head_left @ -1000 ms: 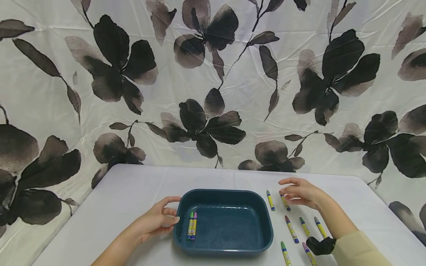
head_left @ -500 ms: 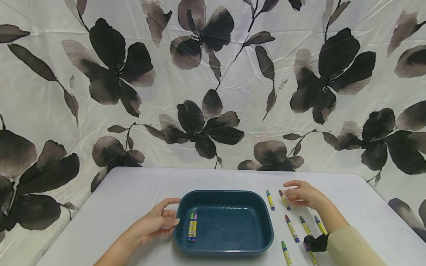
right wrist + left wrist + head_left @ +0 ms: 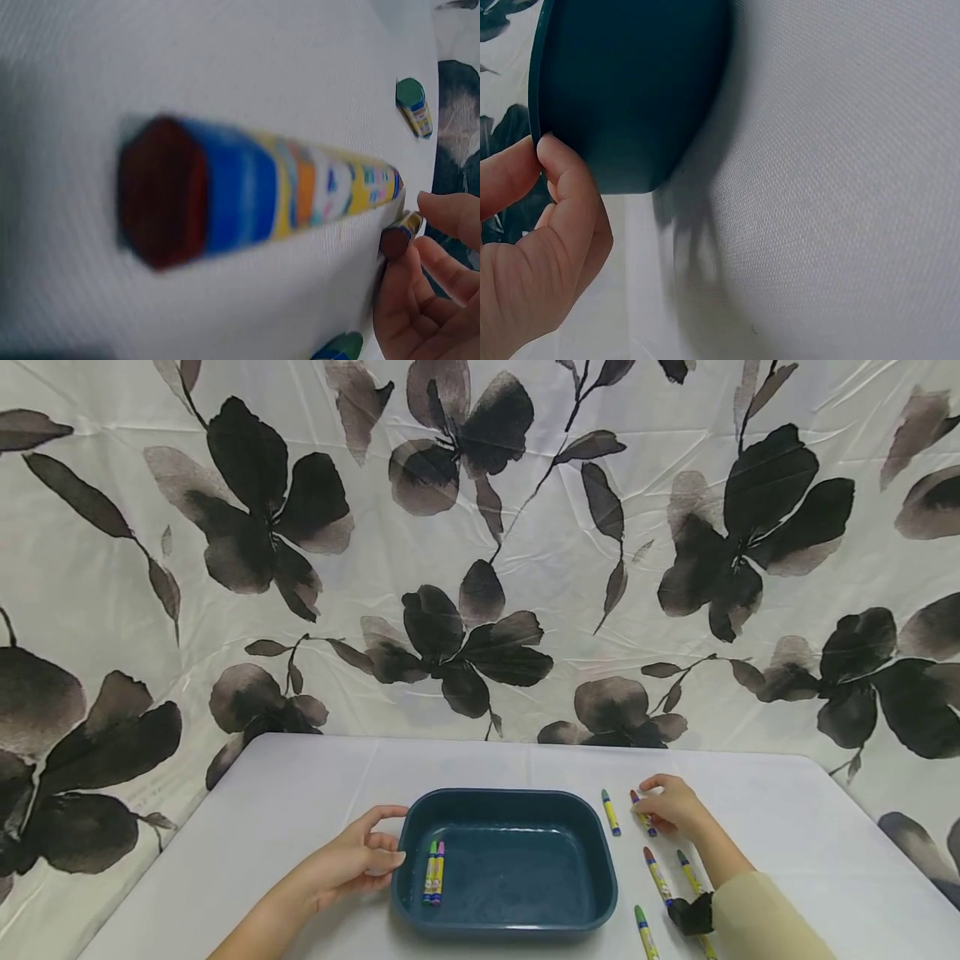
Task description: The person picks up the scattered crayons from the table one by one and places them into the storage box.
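Lateral access to the tray [image 3: 504,931] on the left is blocked by the left hand [image 3: 363,856], which grips its rim. Behind the tray, bare surface [image 3: 480,762] runs as a passable strip up to the hanging cloth [image 3: 480,539]. Entry from above is open; the raised walls bar a low approach, and two crayons [image 3: 430,877] occupy the left end of the floor.

On the right, a narrow lane separates the tray from the second red-tipped crayon [image 3: 657,876], pinched by the teal-tipped crayon [image 3: 611,812] just beside the far corner. The right hand [image 3: 673,803] encloses the red-tipped crayon [image 3: 648,822]; its wrist overhangs other crayons nearer the person. Right of the sleeve [image 3: 768,922], surface lies open.
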Demonstrator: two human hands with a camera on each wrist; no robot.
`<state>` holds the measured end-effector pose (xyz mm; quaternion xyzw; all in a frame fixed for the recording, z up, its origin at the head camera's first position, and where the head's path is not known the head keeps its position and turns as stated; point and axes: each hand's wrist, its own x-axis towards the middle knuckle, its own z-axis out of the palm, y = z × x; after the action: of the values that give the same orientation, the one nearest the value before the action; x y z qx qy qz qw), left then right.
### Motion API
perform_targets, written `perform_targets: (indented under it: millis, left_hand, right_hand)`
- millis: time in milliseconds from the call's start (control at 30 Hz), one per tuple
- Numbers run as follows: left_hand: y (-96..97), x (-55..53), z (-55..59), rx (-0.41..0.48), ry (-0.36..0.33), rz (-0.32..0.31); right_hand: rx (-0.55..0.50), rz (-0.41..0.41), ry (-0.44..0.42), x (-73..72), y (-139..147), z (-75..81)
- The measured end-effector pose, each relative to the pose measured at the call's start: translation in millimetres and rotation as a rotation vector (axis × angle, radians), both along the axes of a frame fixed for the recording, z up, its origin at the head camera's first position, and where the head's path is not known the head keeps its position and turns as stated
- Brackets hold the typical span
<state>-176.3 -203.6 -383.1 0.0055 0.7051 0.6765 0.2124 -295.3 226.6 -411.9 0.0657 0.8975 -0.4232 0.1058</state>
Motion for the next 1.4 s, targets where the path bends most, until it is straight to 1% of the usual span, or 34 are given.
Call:
perform_targets:
  millis: [100,200,267,433,533,667,833,1000,1233,1400]
  left_hand:
    - [-1.2,-0.7,-1.0,0.013,0.002,-0.006]
    - [-2.2,-0.8,-1.6,0.017,0.003,-0.006]
    - [-2.1,-1.0,-1.9,0.016,0.001,-0.005]
    - [-0.1,-1.6,-2.9,0.016,0.005,0.000]
    - [0.0,-1.8,-4.3,0.011,0.005,0.004]
    - [-0.7,-1.9,-5.8,0.004,0.002,0.006]
    - [-0.8,-2.6,-5.3,-0.003,0.001,0.007]
    - [0.5,-3.9,-3.8,-0.014,0.003,0.016]
    - [1.3,-3.6,-3.4,-0.021,-0.002,0.017]
    - [1.6,-2.4,-3.0,-0.027,0.000,0.022]
  right_hand:
    - [0.085,0.028,0.024,0.0,-3.7,-1.6]
    - [0.127,0.051,0.041,0.1,-7.4,-3.4]
    - [0.145,0.060,0.047,0.3,-9.0,-3.2]
    - [0.143,0.062,0.032,1.4,-10.0,-0.5]
    - [0.075,0.057,-0.012,2.4,-9.5,1.0]
    - [-0.059,0.036,-0.069,2.8,-8.1,3.0]
    - [-0.206,0.024,-0.104,3.3,-8.3,8.2]
    - [-0.337,0.058,-0.146,6.3,-10.1,18.3]
    - [-0.499,0.133,-0.162,11.2,-16.4,32.6]
    - [-0.619,0.183,-0.183,17.9,-24.3,42.5]
